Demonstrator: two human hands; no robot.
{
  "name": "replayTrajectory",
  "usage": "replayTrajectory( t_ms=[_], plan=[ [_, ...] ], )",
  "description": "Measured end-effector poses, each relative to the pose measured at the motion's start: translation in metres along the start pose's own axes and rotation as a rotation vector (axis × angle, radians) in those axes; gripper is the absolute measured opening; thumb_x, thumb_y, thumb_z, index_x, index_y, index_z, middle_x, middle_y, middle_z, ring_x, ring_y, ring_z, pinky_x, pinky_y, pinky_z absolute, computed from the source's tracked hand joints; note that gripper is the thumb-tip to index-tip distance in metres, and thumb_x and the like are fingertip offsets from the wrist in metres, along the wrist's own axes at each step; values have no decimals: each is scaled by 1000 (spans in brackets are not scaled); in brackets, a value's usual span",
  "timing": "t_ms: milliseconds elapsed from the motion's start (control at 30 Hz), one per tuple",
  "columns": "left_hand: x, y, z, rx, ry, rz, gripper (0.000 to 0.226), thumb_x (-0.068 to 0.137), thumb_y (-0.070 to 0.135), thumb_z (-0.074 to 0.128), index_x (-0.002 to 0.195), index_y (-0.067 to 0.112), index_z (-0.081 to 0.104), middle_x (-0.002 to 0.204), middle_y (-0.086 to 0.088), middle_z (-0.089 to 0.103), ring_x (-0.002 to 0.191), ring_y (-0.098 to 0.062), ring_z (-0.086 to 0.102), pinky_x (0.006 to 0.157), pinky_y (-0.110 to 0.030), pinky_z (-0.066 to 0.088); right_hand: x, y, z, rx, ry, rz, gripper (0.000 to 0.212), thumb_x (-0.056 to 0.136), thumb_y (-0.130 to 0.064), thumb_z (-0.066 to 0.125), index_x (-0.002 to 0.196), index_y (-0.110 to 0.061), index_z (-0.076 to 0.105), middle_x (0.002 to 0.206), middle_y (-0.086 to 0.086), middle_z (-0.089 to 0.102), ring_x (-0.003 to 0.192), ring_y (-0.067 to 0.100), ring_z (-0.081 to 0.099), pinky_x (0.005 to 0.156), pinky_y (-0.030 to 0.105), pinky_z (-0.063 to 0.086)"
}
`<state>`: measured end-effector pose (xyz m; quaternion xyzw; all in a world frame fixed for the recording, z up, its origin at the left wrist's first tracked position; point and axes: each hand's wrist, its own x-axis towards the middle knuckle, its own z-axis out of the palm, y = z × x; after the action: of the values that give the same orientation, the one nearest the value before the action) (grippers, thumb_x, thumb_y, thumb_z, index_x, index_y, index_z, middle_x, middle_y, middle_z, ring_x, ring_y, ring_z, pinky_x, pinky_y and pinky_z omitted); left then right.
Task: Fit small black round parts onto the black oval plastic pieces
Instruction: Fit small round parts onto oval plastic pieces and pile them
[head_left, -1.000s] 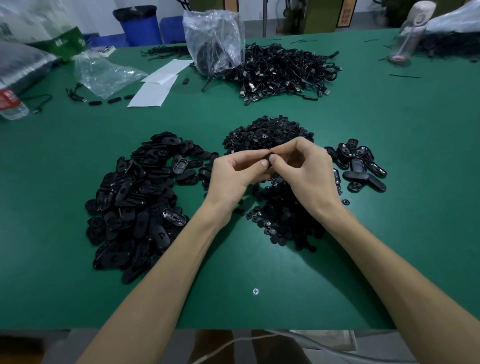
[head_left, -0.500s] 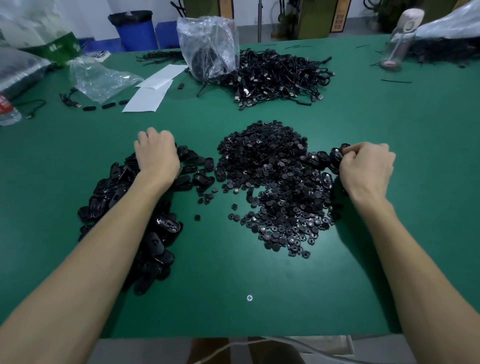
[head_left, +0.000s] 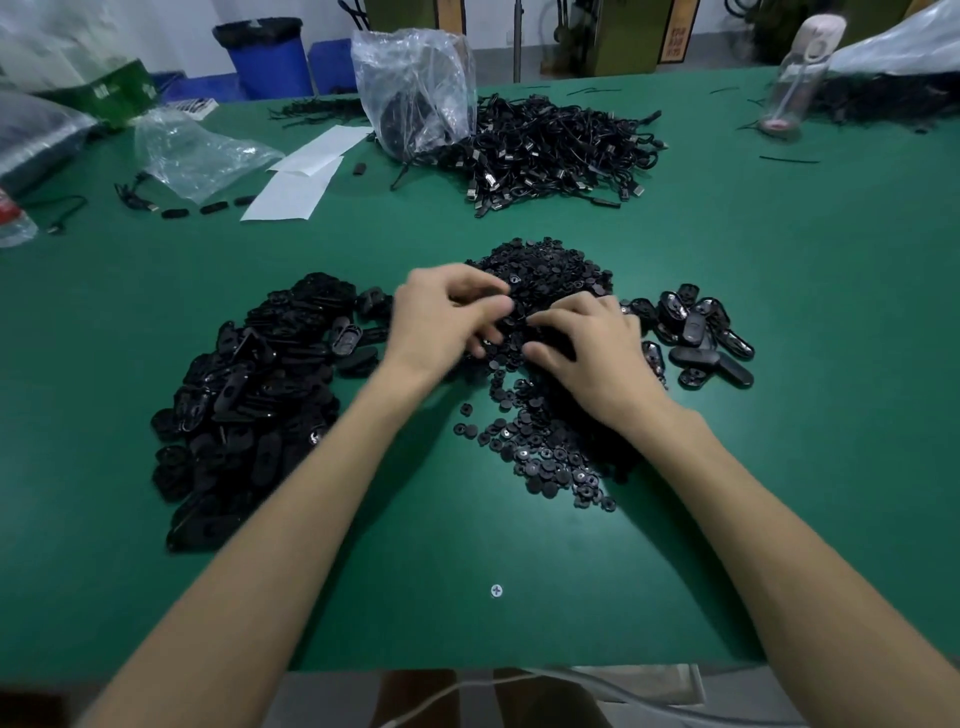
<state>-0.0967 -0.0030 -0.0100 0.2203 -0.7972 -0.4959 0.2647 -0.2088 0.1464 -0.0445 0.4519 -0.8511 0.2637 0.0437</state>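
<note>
1. Picking a part out looks like the step in hand: both hands sit over the heap of small round parts (head_left: 545, 457), mid-desk (head_left: 831, 270).
2. Left hand (head_left: 441, 322): fingers curled and motion-blurred. Cannot tell whether they hold an oval piece.
3. Right hand (head_left: 592, 348): fingers bent down, tips among the round parts. Cannot tell whether one is pinched.
4. Next move, as judged: single out one round part, bring it to the seat in an oval piece, press it home squarely. Parts are small, black on black, so facing may need checking by feel.
5. Pile of oval plastic pieces (head_left: 249, 395): just left of the left hand. Smaller cluster of oval pieces (head_left: 696, 338): just right of the right hand, possibly the fitted ones, not confirmable.
6. Farther back: tangle of black cables (head_left: 561, 150), with a clear plastic bag (head_left: 415, 83) standing against it. White paper sheets (head_left: 306, 176) and a crumpled bag (head_left: 197, 150) lie to the left. A bottle (head_left: 795, 78) stands far right.
7. Obstructions: none between hands and piles. Risk is the stray round parts spread toward the near edge, where a forearm could sweep them off.
</note>
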Motion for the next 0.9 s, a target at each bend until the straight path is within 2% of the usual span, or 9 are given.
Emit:
replayTrajectory(
  t_ms=[133,267,367,467,500,567,667,833,900],
  plan=[
    [-17,-8,35,-189,-30,-57,15,92,-1,73,107,1,75,78,-17,73,63,-25,64,51,-27,52,0,0,3,-51,11,-22,29,98,-38,65,121,-20,70,119,2,60,116,29,43,93,39,29],
    [-22,-20,30,-267,64,-47,14,96,6,71,109,6,76,71,-5,73,53,-11,58,54,-21,50,-1,0,-1,47,73,3,16,95,-33,71,107,-24,75,107,0,62,110,25,46,85,32,21],
    [-25,-22,25,-308,77,-78,18,100,3,66,115,7,75,79,-9,76,62,-13,66,65,-23,56,-2,-2,-5,169,160,42,11,95,-31,71,101,-25,78,103,-2,63,107,23,48,82,30,18],
    [-26,-21,27,-380,68,-95,23,100,-2,63,121,0,71,93,-14,76,80,-18,76,72,-25,59,-3,-3,-9,259,209,65,12,96,-28,71,101,-22,80,97,2,67,101,23,56,90,39,37],
    [-27,-20,26,-411,66,-100,24,99,-3,64,123,-3,69,95,-15,75,82,-20,77,73,-25,60,-4,-4,-11,309,221,74,13,96,-27,71,101,-20,80,95,2,69,97,22,60,90,39,44],
    [-27,-19,25,-469,64,-100,26,98,-2,66,124,-5,69,96,-17,76,83,-23,78,74,-25,60,-5,-5,-14,450,218,104,13,96,-25,71,101,-17,80,91,-3,73,88,14,66,83,30,50],
    [-28,-19,23,-520,50,-96,27,97,0,68,124,-4,69,101,-19,78,89,-28,79,78,-26,61,-5,-7,-14,668,163,148,12,96,-18,72,104,-15,79,83,-5,76,75,4,68,70,18,50],
    [-27,-21,24,-524,15,-112,33,99,-9,61,131,-6,65,117,-20,74,102,-28,77,92,-30,60,-4,-7,-15,952,129,194,12,94,-10,73,105,-11,76,86,0,80,76,11,73,61,21,52],
    [-26,-21,24,-516,21,-120,33,98,-10,61,131,-4,65,120,-18,73,103,-27,77,93,-30,60,-4,-6,-15,1032,104,211,10,93,-10,73,103,-10,76,86,1,80,74,10,72,60,20,52]
  ],
)
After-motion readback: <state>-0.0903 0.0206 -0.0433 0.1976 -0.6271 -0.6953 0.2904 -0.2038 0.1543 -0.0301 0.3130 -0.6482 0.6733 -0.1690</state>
